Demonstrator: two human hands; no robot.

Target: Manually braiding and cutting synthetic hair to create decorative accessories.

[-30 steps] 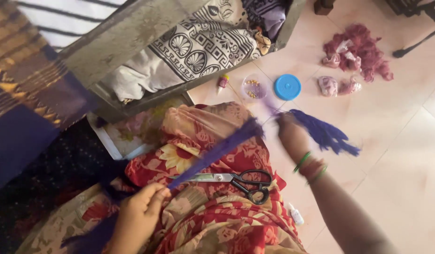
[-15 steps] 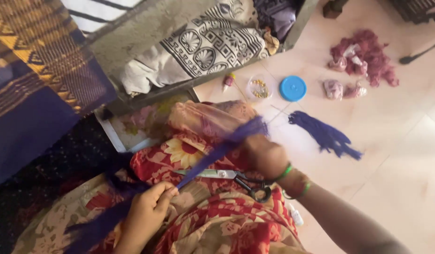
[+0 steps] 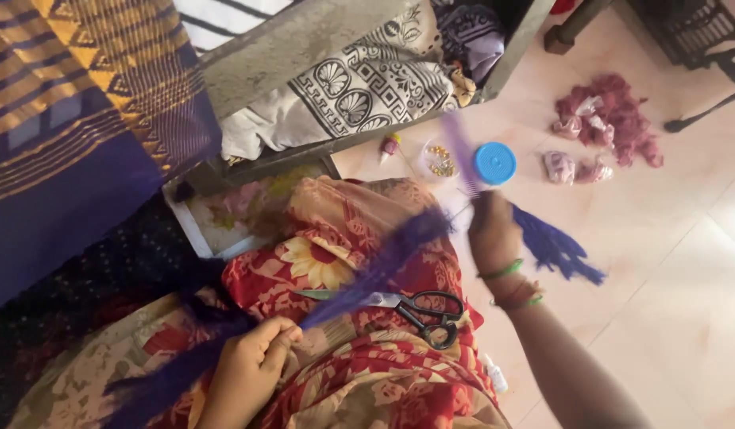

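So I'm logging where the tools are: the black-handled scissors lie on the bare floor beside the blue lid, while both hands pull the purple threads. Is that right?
Not quite. The head view shows the black-handled scissors lying on the red floral cloth over the lap, not on the floor by the blue lid. The left hand and right hand do pull the purple threads.

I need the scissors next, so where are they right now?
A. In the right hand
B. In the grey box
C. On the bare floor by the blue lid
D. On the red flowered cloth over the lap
D: the scissors lie on the red flowered cloth, between the left hand and right hand, which grip purple threads.
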